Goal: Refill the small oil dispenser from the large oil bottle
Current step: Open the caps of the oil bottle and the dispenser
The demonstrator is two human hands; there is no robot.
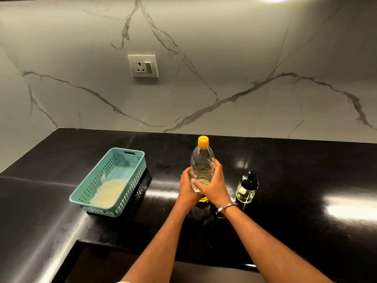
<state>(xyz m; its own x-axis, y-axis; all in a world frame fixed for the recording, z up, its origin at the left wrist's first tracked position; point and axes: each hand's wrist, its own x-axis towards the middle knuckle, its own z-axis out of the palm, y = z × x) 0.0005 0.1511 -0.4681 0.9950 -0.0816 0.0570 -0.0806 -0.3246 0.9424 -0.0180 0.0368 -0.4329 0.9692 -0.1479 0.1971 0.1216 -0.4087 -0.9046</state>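
Head view only: large oil bottle point(202, 160) stands upright on the black worktop point(306, 170), orange cap point(203, 141) still on, a little oil low inside. Left hand point(188, 186) and right hand point(212, 183) both wrap its lower body. Small oil dispenser point(246, 187) stands just right of the hands, apart, dark top in place. Judged: early stage; uncapping both, pouring and recapping remain.
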